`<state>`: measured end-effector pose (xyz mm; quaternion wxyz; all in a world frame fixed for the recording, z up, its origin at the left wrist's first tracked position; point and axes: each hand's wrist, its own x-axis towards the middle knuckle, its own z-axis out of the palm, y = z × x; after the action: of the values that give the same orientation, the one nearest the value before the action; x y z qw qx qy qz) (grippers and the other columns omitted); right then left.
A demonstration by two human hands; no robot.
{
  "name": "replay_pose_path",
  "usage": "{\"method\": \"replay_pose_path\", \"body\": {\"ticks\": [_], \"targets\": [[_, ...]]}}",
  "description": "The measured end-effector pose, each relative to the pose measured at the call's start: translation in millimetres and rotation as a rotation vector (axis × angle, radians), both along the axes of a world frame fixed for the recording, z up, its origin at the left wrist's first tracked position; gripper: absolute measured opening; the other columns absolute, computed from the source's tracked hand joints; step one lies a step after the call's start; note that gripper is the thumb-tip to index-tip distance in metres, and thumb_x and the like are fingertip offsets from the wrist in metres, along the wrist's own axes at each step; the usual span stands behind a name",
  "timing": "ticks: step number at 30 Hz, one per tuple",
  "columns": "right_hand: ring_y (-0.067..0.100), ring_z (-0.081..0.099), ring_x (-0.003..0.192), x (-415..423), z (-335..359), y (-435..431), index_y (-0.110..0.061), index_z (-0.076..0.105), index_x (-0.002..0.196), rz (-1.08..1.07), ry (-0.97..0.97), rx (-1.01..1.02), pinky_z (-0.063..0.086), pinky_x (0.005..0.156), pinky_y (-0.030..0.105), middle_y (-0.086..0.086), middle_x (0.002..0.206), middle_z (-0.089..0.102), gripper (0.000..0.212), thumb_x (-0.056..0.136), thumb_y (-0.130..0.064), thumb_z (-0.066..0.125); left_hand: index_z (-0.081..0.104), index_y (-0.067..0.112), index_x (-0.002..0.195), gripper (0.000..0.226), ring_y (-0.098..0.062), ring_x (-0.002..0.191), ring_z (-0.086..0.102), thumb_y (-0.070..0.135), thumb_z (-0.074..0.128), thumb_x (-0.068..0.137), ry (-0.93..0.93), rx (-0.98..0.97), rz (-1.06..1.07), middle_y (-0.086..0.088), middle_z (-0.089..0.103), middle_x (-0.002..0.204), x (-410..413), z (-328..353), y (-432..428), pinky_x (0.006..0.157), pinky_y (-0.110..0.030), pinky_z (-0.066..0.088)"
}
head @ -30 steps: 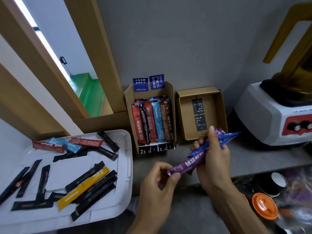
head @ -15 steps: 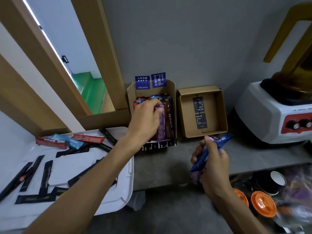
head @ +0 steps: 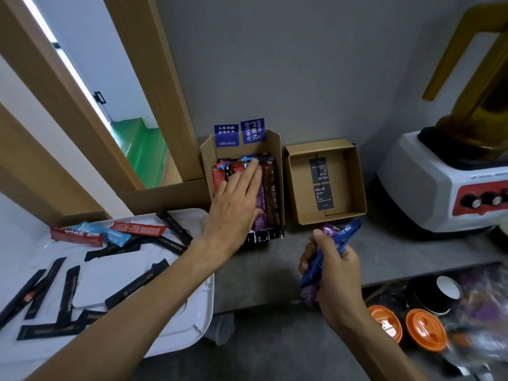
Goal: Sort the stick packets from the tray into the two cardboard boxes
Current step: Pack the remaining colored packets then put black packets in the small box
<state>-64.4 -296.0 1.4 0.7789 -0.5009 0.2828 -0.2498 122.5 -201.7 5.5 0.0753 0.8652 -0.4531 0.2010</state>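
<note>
My left hand (head: 235,204) lies flat with fingers spread over the coloured stick packets standing in the left cardboard box (head: 277,149); a purple packet (head: 259,210) sits in the box just under my fingers. My right hand (head: 334,273) is closed on a blue packet (head: 336,243) and a purple packet (head: 308,294), held over the grey counter in front of the right cardboard box (head: 357,185), which holds only black cards. The white tray (head: 192,320) at the left carries several black packets (head: 137,283), two red ones (head: 138,229) and a light blue one (head: 105,232).
A white blender base with red panel (head: 445,188) stands at the right. Orange-lidded cups (head: 423,329) and black cups sit on a lower level at the bottom right. A grey wall runs behind the boxes, with wooden framing at the left.
My left hand took the purple packet from the right hand, carried it to the left box and let it go there; the hand now lies open on the packets. My right hand lowered slightly.
</note>
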Motion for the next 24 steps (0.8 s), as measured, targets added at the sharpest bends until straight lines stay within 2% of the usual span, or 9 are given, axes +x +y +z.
{"method": "replay_pose_path", "body": {"ticks": [5, 10, 13, 15, 16, 18, 20, 22, 24], "targets": [[0.021, 0.058, 0.061, -1, -1, 1, -0.007, 0.056, 0.088, 0.108, 0.131, -0.13, 0.051, 0.063, 0.035, 0.002, 0.065, 0.061, 0.017, 0.097, -0.021, 0.055, 0.024, 0.01, 0.155, 0.099, -0.026, 0.121, 0.045, 0.041, 0.079, 0.078, -0.094, 0.049, 0.022, -0.009, 0.038, 0.157, 3, 4, -3, 0.093, -0.039, 0.041], [0.019, 0.061, 0.065, -1, -1, 3, -0.007, 0.059, 0.095, 0.242, 0.2, -0.26, 0.053, 0.062, 0.027, 0.005, 0.071, 0.063, 0.018, 0.096, -0.024, 0.057, 0.027, 0.011, 0.154, 0.096, -0.025, 0.122, 0.046, 0.04, 0.079, 0.078, -0.031, -0.017, 0.021, -0.008, 0.034, 0.159, -6, 14, 5, 0.095, -0.041, 0.043], [0.015, 0.061, 0.062, 1, 0, 5, -0.008, 0.059, 0.096, 0.294, 0.218, -0.373, 0.054, 0.061, 0.023, 0.005, 0.07, 0.063, 0.015, 0.096, -0.022, 0.058, 0.056, 0.019, 0.135, 0.047, -0.015, 0.125, 0.048, 0.037, 0.064, 0.092, 0.347, -0.276, -0.11, 0.0, 0.054, 0.141, -37, 31, 19, 0.106, -0.042, 0.042], [0.008, 0.063, 0.064, 4, 1, 10, -0.016, 0.061, 0.102, 0.353, 0.232, -0.441, 0.054, 0.062, 0.023, 0.004, 0.077, 0.066, 0.007, 0.096, -0.021, 0.059, 0.068, 0.028, 0.11, 0.026, -0.002, 0.109, 0.053, 0.045, 0.06, 0.093, 0.668, -0.334, -0.187, 0.012, 0.062, 0.112, -62, 42, 25, 0.097, -0.029, 0.045], [0.006, 0.065, 0.07, 7, 1, 13, -0.022, 0.061, 0.108, 0.394, 0.242, -0.483, 0.055, 0.065, 0.023, 0.002, 0.083, 0.069, 0.012, 0.096, -0.021, 0.061, 0.068, 0.031, 0.101, 0.02, 0.001, 0.102, 0.054, 0.047, 0.063, 0.09, 0.754, -0.327, -0.187, 0.017, 0.06, 0.103, -71, 44, 26, 0.09, -0.019, 0.044], [0.005, 0.069, 0.085, 10, -2, 19, -0.028, 0.06, 0.117, 0.466, 0.262, -0.56, 0.056, 0.073, 0.024, -0.004, 0.096, 0.071, 0.024, 0.094, -0.026, 0.065, 0.066, 0.032, 0.092, 0.007, 0.002, 0.094, 0.056, 0.038, 0.068, 0.089, 0.819, -0.355, -0.134, 0.018, 0.059, 0.094, -79, 46, 30, 0.079, -0.011, 0.043], [0.009, 0.067, 0.082, 10, -3, 23, -0.029, 0.06, 0.114, 0.53, 0.256, -0.563, 0.057, 0.073, 0.027, -0.004, 0.094, 0.069, 0.026, 0.09, -0.034, 0.069, 0.065, 0.028, 0.091, 0.003, 0.003, 0.085, 0.06, 0.025, 0.066, 0.093, 0.901, -0.487, -0.045, 0.013, 0.064, 0.089, -74, 48, 39, 0.071, -0.011, 0.046], [0.016, 0.06, 0.069, 8, -2, 26, -0.022, 0.061, 0.108, 0.555, 0.165, -0.43, 0.053, 0.061, 0.027, -0.001, 0.083, 0.065, 0.022, 0.09, -0.033, 0.07, 0.065, 0.021, 0.09, 0.006, 0.001, 0.078, 0.065, 0.017, 0.064, 0.095, 0.974, -0.658, 0.025, 0.007, 0.069, 0.085, -63, 52, 50, 0.069, -0.015, 0.049], [0.02, 0.055, 0.065, 7, 1, 28, -0.009, 0.061, 0.108, 0.483, 0.088, -0.215, 0.05, 0.055, 0.025, 0.006, 0.079, 0.063, 0.022, 0.091, -0.021, 0.068, 0.064, 0.015, 0.09, 0.006, 0.0, 0.072, 0.066, 0.012, 0.062, 0.096, 1.035, -0.725, 0.046, 0.004, 0.071, 0.082, -55, 53, 58, 0.068, -0.018, 0.051]]}}
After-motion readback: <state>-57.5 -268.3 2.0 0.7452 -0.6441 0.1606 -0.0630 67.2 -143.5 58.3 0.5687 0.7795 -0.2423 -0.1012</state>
